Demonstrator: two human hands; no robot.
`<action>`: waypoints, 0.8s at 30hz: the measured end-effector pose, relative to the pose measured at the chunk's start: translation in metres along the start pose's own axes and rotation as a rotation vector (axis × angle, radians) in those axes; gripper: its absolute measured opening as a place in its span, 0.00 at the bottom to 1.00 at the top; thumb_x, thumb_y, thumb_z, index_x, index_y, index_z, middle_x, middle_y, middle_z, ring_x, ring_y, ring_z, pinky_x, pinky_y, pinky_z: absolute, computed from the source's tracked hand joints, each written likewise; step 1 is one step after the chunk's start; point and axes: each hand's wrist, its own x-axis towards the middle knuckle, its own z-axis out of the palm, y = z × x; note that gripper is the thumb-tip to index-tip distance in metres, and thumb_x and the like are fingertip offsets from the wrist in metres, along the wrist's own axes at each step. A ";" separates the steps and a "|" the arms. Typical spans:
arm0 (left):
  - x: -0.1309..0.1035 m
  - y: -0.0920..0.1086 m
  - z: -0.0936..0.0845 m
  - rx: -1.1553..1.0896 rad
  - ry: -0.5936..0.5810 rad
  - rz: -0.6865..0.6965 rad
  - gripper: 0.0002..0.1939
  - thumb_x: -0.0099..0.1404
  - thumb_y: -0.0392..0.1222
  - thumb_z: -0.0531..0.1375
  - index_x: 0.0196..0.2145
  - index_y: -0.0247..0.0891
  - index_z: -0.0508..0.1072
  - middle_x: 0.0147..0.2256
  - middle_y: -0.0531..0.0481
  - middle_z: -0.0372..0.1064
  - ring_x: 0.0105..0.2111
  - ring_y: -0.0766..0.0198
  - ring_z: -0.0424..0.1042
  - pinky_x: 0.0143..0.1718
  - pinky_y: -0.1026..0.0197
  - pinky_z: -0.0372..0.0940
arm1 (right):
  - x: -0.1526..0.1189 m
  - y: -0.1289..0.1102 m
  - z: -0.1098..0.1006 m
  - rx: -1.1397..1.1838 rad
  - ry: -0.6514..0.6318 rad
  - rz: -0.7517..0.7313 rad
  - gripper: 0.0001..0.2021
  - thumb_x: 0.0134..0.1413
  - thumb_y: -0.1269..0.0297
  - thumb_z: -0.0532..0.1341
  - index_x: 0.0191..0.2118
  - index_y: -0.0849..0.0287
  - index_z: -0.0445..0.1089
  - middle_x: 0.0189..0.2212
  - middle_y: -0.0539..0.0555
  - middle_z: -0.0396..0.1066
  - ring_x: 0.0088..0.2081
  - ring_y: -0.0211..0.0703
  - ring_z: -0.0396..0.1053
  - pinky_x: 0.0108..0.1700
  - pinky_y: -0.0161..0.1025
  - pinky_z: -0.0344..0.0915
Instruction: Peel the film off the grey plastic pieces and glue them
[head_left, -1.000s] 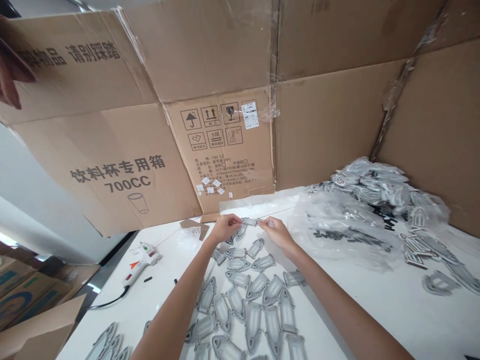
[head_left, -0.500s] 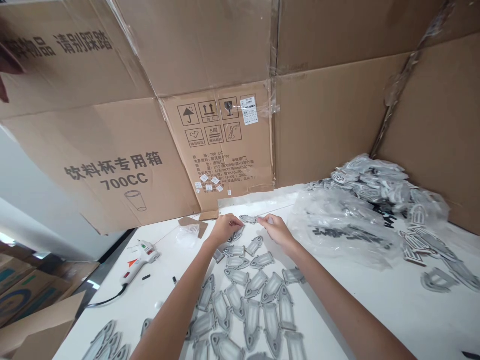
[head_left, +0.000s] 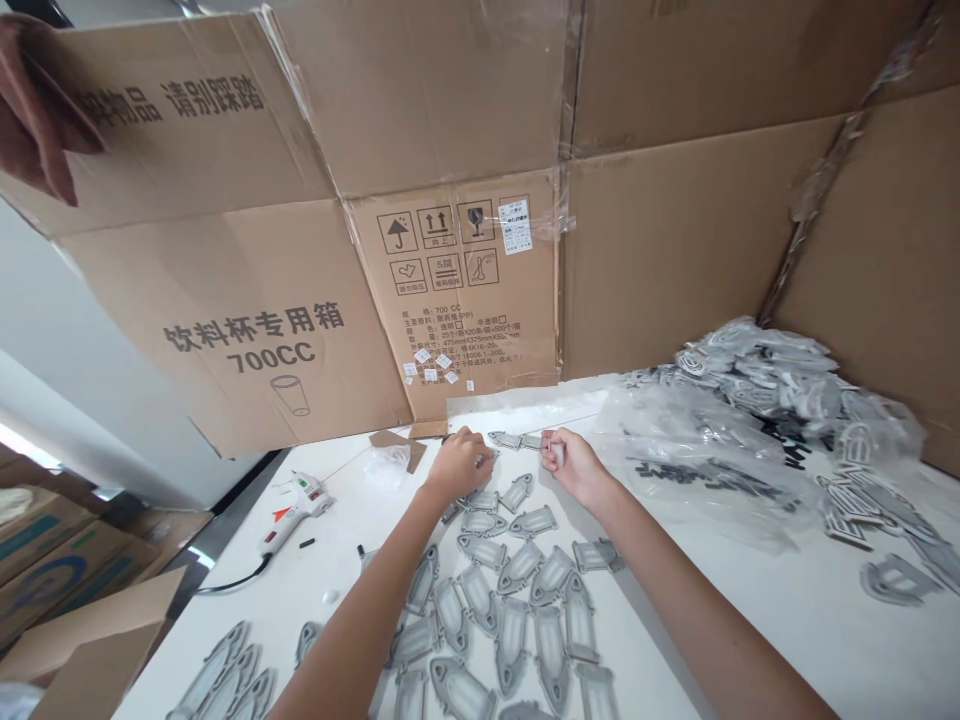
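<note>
My left hand (head_left: 460,465) is closed above the far end of the group of grey parts; a small piece shows at its fingertips, too little to name. My right hand (head_left: 572,465) pinches the near end of a flat grey arch-shaped piece (head_left: 531,442) just above or on the table. Left of that piece, end to end with it, is a similar pointed grey piece (head_left: 505,439). Below both hands, several grey arch-shaped pieces (head_left: 512,640) with pale middles lie spread between my forearms.
A white glue gun (head_left: 292,515) with a black cord lies on the white table (head_left: 315,580) at left. Clear plastic bags (head_left: 697,470) of dark and grey parts are heaped at right. Cardboard walls (head_left: 675,250) stand behind. More grey pieces (head_left: 225,670) lie at lower left.
The view has shifted, so the scene sits further right. A second grey piece now shows at my right fingertips, beside the pointed one. The piece under my left hand is now mostly hidden.
</note>
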 end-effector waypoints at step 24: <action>0.051 0.031 0.028 -0.761 -0.117 -0.238 0.21 0.51 0.51 0.76 0.38 0.34 0.82 0.32 0.45 0.79 0.32 0.62 0.74 0.35 0.61 0.67 | 0.006 0.012 -0.007 -0.039 0.086 -0.007 0.18 0.33 0.60 0.78 0.33 0.59 0.75 0.22 0.46 0.64 0.22 0.36 0.54 0.23 0.33 0.50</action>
